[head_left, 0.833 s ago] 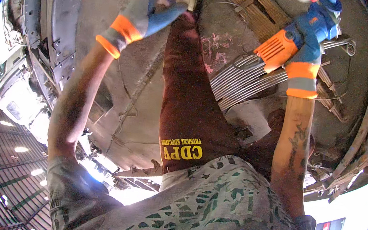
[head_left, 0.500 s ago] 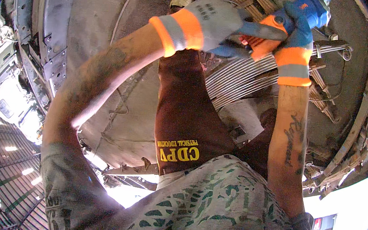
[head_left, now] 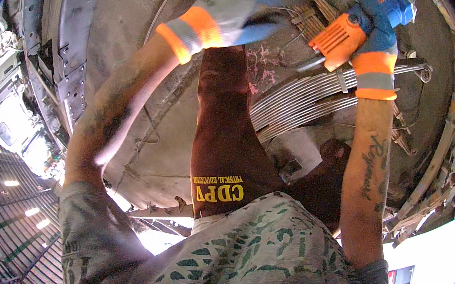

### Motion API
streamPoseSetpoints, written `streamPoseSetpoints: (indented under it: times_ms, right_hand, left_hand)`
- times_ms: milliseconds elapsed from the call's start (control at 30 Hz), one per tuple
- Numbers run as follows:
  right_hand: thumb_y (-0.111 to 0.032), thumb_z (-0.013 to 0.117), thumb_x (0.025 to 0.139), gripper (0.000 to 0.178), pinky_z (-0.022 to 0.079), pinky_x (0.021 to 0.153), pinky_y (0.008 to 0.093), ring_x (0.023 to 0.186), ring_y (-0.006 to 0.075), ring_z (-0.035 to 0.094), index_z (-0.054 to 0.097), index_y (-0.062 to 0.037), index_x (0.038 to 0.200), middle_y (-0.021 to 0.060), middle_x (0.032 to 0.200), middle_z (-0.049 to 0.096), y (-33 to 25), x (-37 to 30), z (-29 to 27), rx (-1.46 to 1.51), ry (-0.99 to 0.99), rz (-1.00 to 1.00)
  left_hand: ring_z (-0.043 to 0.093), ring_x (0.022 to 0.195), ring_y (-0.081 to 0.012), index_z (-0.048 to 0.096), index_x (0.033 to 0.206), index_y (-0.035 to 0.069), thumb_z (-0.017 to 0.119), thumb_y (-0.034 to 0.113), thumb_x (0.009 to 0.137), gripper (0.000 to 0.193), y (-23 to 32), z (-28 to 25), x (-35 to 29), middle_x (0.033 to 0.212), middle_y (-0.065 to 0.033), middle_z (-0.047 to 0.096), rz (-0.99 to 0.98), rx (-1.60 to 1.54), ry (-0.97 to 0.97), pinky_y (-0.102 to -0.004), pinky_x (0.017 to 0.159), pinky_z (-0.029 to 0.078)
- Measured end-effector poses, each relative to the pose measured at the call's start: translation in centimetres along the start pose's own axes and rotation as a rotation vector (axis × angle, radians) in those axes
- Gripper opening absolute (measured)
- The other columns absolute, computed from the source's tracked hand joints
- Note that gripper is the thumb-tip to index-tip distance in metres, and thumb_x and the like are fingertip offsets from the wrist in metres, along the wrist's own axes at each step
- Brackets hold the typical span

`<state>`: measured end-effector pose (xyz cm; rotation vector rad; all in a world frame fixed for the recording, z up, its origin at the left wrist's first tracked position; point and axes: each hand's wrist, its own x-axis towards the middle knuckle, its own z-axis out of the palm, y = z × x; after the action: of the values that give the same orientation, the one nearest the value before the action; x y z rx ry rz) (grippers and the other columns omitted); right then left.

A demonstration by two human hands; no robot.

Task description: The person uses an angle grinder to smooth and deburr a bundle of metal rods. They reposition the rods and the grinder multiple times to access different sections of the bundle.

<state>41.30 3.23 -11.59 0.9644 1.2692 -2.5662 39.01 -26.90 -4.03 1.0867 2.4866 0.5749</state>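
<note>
My right hand (head_left: 381,40), in a blue and grey work glove with an orange cuff, grips a blue-and-orange power tool (head_left: 339,42) by its blue body. The orange vented housing slants down to the left, and a thin grey rod (head_left: 311,64) shows just below it. My left hand (head_left: 232,15), gloved alike, hangs apart from the tool over my leg. Its fingers are stretched out and smeared by motion, with nothing seen in them. Beneath the tool lies a stack of long, curved metal leaf springs (head_left: 295,102).
Rusty narrow bars (head_left: 312,10) lie beyond the tool. A thin cable (head_left: 155,11) runs along the dusty floor (head_left: 124,10) at left. A long steel beam with holes (head_left: 72,38) stands farther left, near a corrugated surface (head_left: 9,211). Curved metal strips (head_left: 445,146) edge the right side.
My left hand has come off the tool and moved left. My right hand has shifted slightly right with the power tool, whose orange housing is now uncovered.
</note>
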Motion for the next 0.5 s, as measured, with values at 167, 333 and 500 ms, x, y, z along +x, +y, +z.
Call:
streamPoseSetpoints:
  times_ms: [167, 333, 500]
  right_hand:
    - [-0.015, 0.085, 0.082, 0.018, 0.057, 0.077, 0.0336, 0.08, 0.0164, 0.069, 0.075, -0.0065, 0.095, 0.0034, 0.092, 0.072, -0.9, -2.9, -5.3, -0.229, 0.154, 0.02]
    - [-0.012, 0.081, 0.086, 0.016, 0.053, 0.07, 0.0322, 0.071, 0.0182, 0.064, 0.071, -0.0038, 0.094, 0.005, 0.083, 0.067, -1.7, -6.9, -10.8, -0.33, 0.275, 0.081]
    - [-0.009, 0.079, 0.086, 0.017, 0.053, 0.068, 0.0317, 0.069, 0.017, 0.064, 0.069, -0.0021, 0.098, 0.0057, 0.084, 0.067, -1.8, -10.6, -13.4, -0.329, 0.316, 0.107]
  left_hand:
    - [0.069, 0.093, -0.0455, 0.068, 0.133, 0.023, 0.061, 0.016, 0.093, 0.041, -3.8, 4.9, -10.9, 0.102, -0.0231, 0.072, -0.292, -0.156, -0.397, -0.0554, 0.081, 0.056]
    - [0.067, 0.116, -0.0384, 0.067, 0.136, 0.018, 0.056, 0.008, 0.09, 0.048, -1.3, 8.0, -14.2, 0.13, -0.0145, 0.069, -0.057, 0.098, -0.734, -0.0471, 0.099, 0.056]
    - [0.066, 0.123, -0.0374, 0.067, 0.139, 0.02, 0.053, 0.012, 0.094, 0.047, -9.5, 8.0, -17.8, 0.142, -0.014, 0.065, -0.565, 0.572, -0.57, -0.0476, 0.101, 0.055]
